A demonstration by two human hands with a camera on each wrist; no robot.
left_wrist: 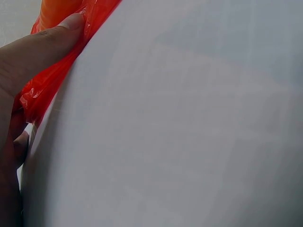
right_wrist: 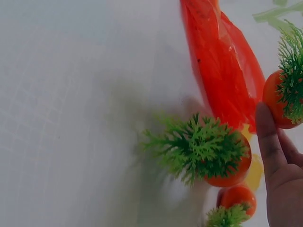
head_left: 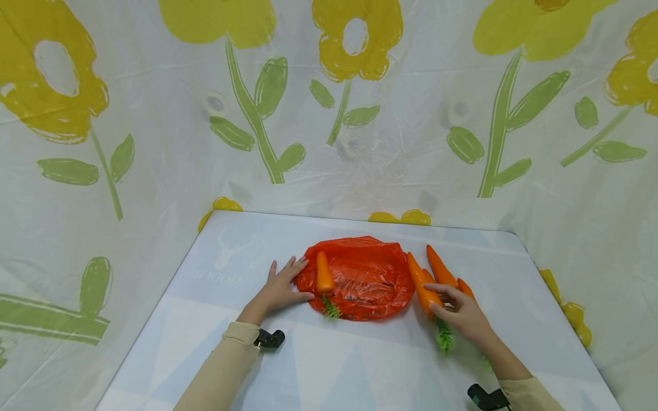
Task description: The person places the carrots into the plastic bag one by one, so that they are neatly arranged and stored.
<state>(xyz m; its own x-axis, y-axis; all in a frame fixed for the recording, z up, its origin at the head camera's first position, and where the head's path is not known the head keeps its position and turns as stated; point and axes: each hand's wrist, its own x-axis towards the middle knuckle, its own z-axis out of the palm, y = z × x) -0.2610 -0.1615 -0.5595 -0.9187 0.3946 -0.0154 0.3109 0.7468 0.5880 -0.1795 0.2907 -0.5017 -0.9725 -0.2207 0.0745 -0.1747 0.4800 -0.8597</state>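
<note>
Pale table [head_left: 329, 365] — red bag [head_left: 372, 279] on it; carrots [head_left: 439, 267] beside.

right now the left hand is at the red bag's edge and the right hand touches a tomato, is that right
The right hand touches a carrot, not a tomato: the head view shows its long, tapering shape. The left hand is at the red bag's edge.

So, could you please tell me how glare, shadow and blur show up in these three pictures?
Head view: fairly even light, with small glints on the crinkled red plastic bag; left wrist view: the flat pale blue-and-white tabletop looks soft, its edge bowed, probably by the lens; right wrist view: slightly hazy, with soft shadow beside the feathery green carrot leaves.
</note>
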